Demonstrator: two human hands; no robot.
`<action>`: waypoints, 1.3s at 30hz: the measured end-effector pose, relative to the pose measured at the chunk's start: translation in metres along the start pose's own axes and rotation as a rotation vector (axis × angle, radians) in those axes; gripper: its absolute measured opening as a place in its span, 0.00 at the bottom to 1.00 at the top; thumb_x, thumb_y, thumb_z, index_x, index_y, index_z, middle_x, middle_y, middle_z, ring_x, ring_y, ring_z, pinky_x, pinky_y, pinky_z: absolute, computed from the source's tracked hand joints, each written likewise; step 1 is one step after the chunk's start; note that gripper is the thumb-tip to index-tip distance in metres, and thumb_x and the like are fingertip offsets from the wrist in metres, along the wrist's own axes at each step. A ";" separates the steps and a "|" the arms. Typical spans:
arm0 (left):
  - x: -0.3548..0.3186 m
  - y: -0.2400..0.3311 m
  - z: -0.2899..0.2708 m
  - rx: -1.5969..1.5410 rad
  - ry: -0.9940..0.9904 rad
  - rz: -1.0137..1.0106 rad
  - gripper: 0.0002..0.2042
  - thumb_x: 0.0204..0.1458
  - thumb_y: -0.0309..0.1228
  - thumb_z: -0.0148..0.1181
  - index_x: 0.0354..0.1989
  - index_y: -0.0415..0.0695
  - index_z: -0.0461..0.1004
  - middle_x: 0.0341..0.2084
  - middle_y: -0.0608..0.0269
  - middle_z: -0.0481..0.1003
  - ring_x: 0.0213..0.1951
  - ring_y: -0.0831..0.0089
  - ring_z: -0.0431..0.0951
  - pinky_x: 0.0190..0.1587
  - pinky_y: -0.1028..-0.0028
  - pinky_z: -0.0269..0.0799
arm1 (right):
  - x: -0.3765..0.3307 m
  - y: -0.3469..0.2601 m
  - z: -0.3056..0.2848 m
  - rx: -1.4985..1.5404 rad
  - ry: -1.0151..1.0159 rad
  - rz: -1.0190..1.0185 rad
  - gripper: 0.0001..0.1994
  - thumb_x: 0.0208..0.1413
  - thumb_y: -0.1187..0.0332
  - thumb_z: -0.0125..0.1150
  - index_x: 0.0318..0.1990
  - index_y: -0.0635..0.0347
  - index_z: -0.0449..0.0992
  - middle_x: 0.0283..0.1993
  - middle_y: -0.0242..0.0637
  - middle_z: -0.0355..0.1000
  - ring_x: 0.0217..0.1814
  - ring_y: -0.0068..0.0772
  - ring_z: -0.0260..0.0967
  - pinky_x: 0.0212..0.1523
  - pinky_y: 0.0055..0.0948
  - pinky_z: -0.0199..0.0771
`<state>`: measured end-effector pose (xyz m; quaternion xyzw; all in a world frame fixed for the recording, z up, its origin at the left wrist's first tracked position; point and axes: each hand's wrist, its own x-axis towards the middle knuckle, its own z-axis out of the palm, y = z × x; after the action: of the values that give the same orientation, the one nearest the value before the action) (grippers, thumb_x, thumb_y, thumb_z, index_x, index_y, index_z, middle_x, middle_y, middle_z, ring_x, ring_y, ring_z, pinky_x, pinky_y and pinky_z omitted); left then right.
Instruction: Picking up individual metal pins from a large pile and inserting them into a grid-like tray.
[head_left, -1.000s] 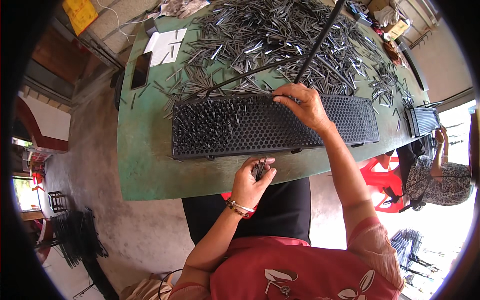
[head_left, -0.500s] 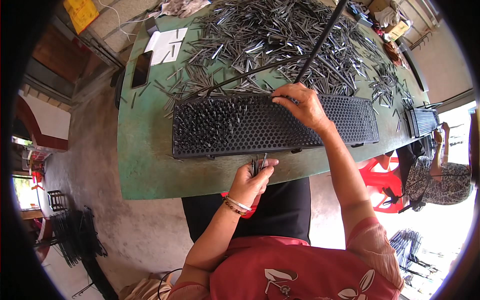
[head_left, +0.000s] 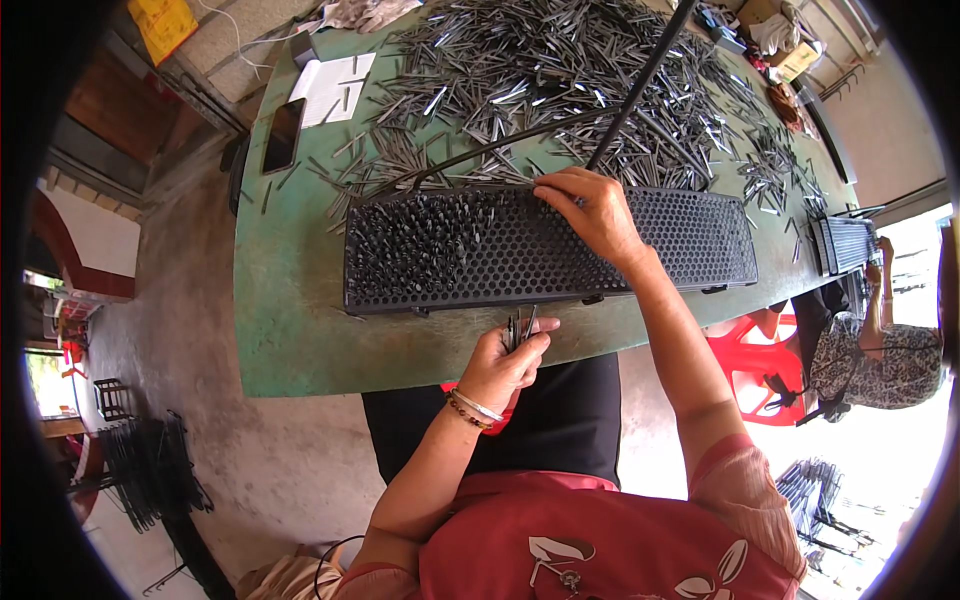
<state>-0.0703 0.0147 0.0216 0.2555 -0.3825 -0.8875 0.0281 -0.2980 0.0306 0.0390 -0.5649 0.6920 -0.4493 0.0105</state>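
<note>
The left hand [head_left: 500,368] grasps thin dark strips [head_left: 516,330] — the right hand [head_left: 600,218], its hold unclear, over a perforated black tray [head_left: 545,265].

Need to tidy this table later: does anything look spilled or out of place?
A few thin dark strips lie on the white paper sheet at upper left, outside the large dark heap of strips, so they look stray.
</note>
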 end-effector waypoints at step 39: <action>0.016 0.008 -0.003 -0.388 -0.187 -0.024 0.16 0.58 0.27 0.46 0.54 0.34 0.64 0.41 0.53 0.73 0.44 0.63 0.75 0.49 0.64 0.73 | -0.025 -0.036 -0.003 0.299 0.186 0.384 0.13 0.54 0.73 0.60 0.46 0.67 0.72 0.37 0.37 0.76 0.38 0.22 0.72 0.39 0.20 0.72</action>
<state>-0.0840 0.0032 0.0183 0.1664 -0.2023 -0.9646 0.0309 -0.2627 0.0542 0.0512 -0.3716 0.7104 -0.5865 0.1153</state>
